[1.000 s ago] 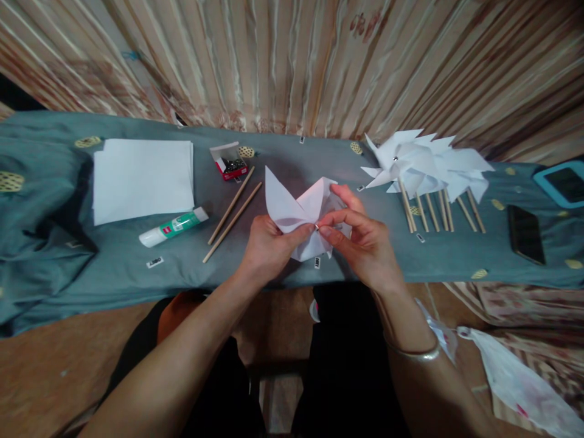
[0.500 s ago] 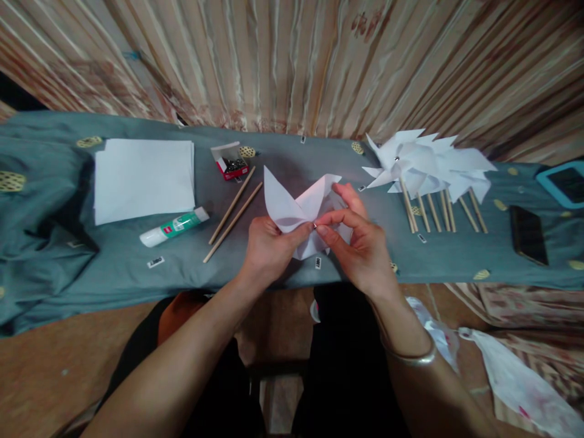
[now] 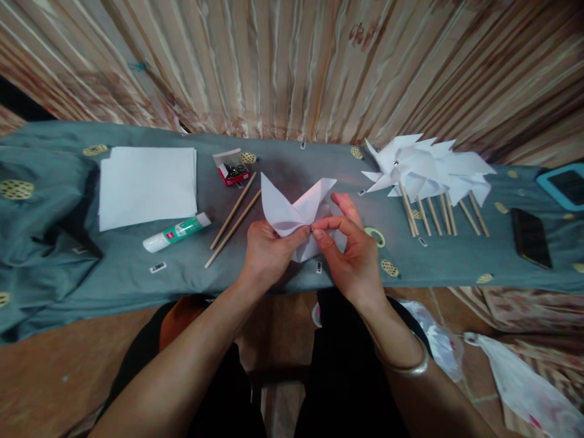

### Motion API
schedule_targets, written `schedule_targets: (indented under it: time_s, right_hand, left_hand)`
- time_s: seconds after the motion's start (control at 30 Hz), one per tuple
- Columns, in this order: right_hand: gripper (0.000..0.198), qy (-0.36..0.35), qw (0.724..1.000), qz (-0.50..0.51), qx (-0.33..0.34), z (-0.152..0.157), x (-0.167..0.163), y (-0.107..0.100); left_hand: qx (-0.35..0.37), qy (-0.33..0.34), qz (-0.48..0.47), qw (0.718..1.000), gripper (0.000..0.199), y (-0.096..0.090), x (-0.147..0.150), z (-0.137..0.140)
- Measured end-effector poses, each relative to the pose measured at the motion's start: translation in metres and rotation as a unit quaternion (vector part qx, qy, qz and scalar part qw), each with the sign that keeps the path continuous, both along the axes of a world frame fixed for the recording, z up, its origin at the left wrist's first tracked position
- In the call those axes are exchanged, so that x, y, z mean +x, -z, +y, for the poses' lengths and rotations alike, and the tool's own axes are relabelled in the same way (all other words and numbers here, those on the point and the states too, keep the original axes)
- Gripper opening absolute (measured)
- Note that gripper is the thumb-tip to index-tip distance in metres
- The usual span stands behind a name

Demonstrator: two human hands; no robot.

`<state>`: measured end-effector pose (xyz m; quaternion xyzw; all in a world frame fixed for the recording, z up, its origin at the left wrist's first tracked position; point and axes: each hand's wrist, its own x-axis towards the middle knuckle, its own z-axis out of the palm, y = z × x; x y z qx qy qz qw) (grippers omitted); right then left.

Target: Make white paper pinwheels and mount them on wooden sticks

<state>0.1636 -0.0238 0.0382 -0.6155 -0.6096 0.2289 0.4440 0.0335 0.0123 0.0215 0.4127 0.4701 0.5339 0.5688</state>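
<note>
My left hand grips a folded white paper pinwheel, its thumb pressed near the middle where the folded corners meet. At that middle, my right hand pinches a tiny shiny thumbtack between thumb and forefinger; the fingertips mostly cover it. Two blades of the pinwheel stand up away from me, and its lower part is partly behind my hands. Left of the pinwheel lie two wooden sticks, near an open red and white box of small metal tacks.
At left are a stack of white paper and a glue stick. Finished pinwheels on sticks overlap at right. A pale green loop shows beside my right hand. A phone and a blue-framed device lie far right.
My right hand has shifted slightly left and turned at the pinwheel's middle, uncovering the pale green loop. The view has tilted a little. My left hand keeps its grip.
</note>
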Motion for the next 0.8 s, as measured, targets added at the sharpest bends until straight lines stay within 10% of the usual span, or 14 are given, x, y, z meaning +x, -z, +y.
schedule_targets:
  time_s: [0.8]
  right_hand:
    - [0.011, 0.004, 0.991, 0.131, -0.03, 0.007, -0.002, 0.008]
  left_hand:
    - [0.047, 0.048, 0.055, 0.996, 0.02, 0.003, -0.016, 0.001]
